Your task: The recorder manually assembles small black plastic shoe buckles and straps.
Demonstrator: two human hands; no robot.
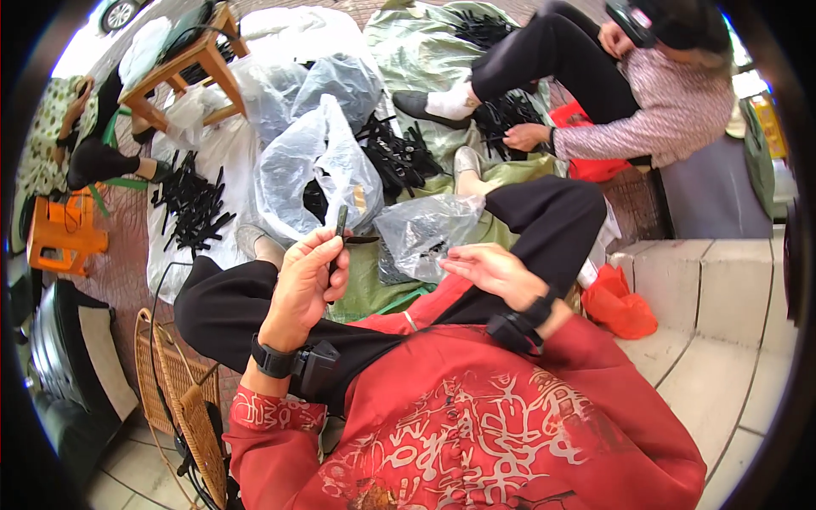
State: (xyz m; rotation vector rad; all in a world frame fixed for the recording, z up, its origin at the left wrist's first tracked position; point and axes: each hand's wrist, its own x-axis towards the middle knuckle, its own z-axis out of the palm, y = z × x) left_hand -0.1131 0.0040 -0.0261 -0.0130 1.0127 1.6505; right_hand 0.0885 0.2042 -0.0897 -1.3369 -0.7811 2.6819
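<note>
My left hand [310,276] is closed, pinching a short black strap [342,223] between thumb and fingers. One piece of it stands upright and a dark end juts to the right. To the right, my right hand [497,270] has its fingers stretched out, with nothing visible in them. Its fingertips are beside a clear plastic bag [429,221] with small dark pieces in it; whether they touch it I cannot tell. Just beyond my left hand stands a larger open clear plastic bag [285,174] with black pieces inside.
Loose black straps [191,204] lie heaped on white sheeting at left, with another heap [399,157] ahead. A person [654,110] at right reaches into a further pile [506,123]. Around me are a wooden stool [191,72], an orange stool [64,234], a wicker chair [183,399] and tiled steps [722,297].
</note>
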